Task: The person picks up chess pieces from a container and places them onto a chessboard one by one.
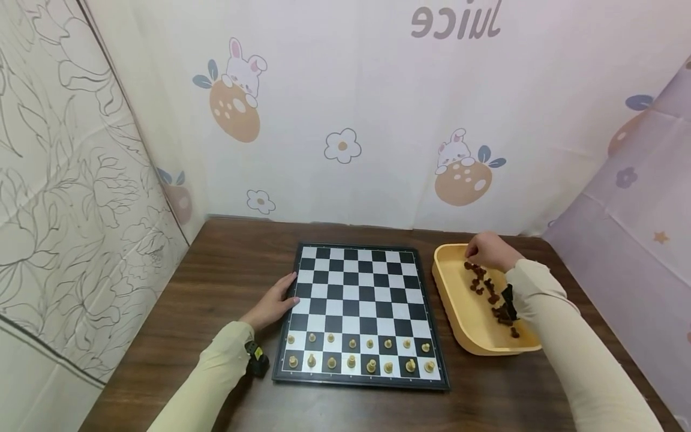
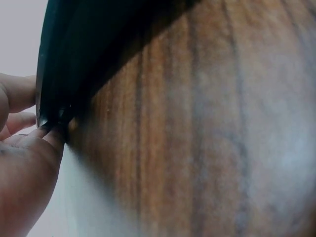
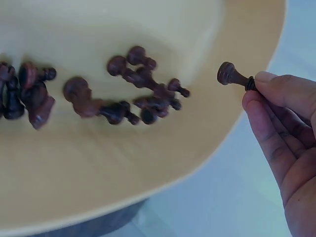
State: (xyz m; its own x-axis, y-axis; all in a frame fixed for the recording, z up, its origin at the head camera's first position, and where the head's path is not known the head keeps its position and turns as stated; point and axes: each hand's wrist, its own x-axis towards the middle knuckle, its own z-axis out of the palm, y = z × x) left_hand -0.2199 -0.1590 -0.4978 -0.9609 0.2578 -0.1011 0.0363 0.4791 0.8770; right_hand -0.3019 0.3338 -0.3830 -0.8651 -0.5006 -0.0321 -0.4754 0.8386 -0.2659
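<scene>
My left hand (image 1: 273,305) rests against the left edge of the chessboard (image 1: 279,360), with fingers and thumb touching its dark frame. The left wrist view shows this left hand (image 2: 27,163) close up at the board's side. Above the yellow basin (image 1: 459,318), my right hand (image 1: 492,251) pinches a dark brown chess piece (image 3: 234,76) between thumb and fingertips. Beneath it in the basin lie several dark brown chess pieces (image 3: 143,76), mostly toppled together. Cream chess pieces (image 1: 351,361) stand in two rows along the board's near side.
A brown wooden table (image 1: 227,252) carries the board and the basin. Behind it hangs a pale patterned curtain (image 1: 345,108). Another curtain (image 1: 637,198) closes off the right side. A black wrist device (image 1: 257,359) sits on the left sleeve beside the board.
</scene>
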